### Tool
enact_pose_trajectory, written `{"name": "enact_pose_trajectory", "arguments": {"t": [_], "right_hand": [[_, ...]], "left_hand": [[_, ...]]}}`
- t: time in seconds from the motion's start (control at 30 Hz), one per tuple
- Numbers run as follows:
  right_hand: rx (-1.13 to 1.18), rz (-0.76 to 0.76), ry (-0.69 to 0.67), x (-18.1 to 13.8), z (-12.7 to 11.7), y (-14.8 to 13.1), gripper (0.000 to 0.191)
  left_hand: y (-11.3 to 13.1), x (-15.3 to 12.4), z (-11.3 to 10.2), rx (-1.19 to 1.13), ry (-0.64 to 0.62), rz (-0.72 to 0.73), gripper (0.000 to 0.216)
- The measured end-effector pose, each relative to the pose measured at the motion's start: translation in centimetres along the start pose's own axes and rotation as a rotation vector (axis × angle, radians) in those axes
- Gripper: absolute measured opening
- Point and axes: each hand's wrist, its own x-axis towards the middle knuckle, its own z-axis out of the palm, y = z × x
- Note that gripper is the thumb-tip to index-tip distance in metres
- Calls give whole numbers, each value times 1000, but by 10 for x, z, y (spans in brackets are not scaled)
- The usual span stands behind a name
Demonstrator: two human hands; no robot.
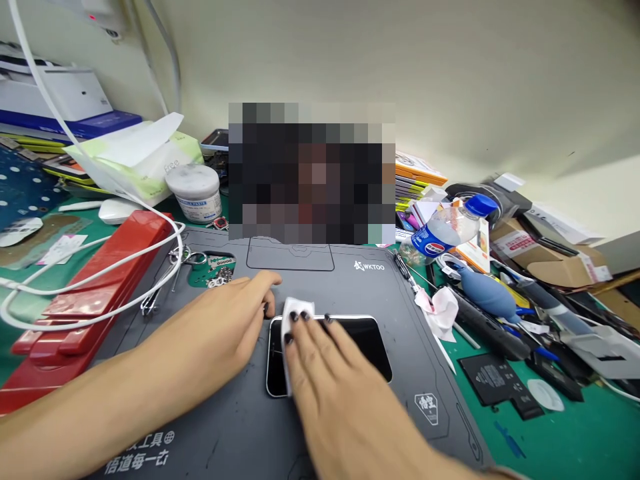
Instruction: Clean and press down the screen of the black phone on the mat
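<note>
A black smartphone (367,343) lies face up on a grey work mat (320,280). My right hand (325,373) rests flat on the phone's left part, its fingers pressing a small white wipe (295,312) against the glass. My left hand (220,333) lies on the mat just left of the phone, its fingertips curled against the phone's top left corner. Both forearms come in from the bottom of the view.
A red case (85,293) and white cables (90,280) lie on the left. A white jar (195,190), tissue pack (145,160), plastic bottle (445,233), blue air blower (487,293), crumpled wipe (443,310), a flat black part (495,380) and several tools crowd the green desk.
</note>
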Motion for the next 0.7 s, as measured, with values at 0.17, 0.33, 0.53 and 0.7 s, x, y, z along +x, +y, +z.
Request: {"name": "enact_pose_trajectory", "arguments": {"t": [0.17,0.33,0.53,0.7], "right_hand": [[-25,-21,-27,3,-3,-1,59],[-50,-66,11,-2,0,-4,52],[-79,-8,32,-11,8,-3,52],[-71,46,-10,-8,7,-3,59]], "left_hand": [[2,1,0,22,-6,-2,38],[2,1,-3,35,-3,15,36],[3,1,-3,43,-7,25,36],[4,1,-4,64,0,23,37]]}}
